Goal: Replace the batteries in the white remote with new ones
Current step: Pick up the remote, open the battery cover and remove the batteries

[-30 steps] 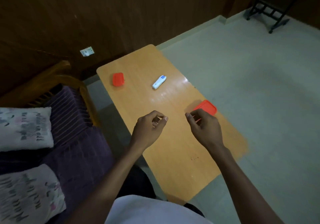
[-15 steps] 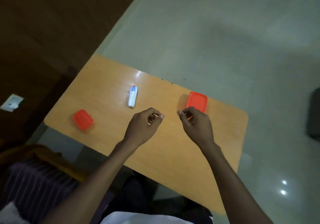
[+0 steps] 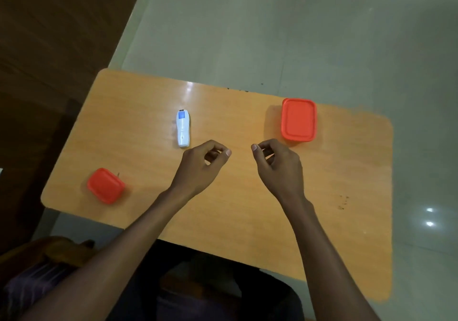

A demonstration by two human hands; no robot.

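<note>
The white remote (image 3: 183, 128) lies flat on the orange wooden table (image 3: 235, 209), its blue-labelled end pointing away from me. My left hand (image 3: 202, 165) hovers just right of and below the remote, fingers loosely curled, holding nothing. My right hand (image 3: 278, 165) hovers beside it, also curled and empty, close to a larger red lidded box (image 3: 298, 119). A smaller red lidded box (image 3: 106, 185) sits near the table's left front corner. No batteries are visible.
The table stands on a pale tiled floor (image 3: 272, 23). A dark wooden wall (image 3: 49, 35) runs along the left. My lap and a striped purple cushion (image 3: 32, 288) lie below the table's near edge.
The camera has swung right and down, so the table now lies squarely in front. Both hands keep their curled pose above the table, slightly further apart.
</note>
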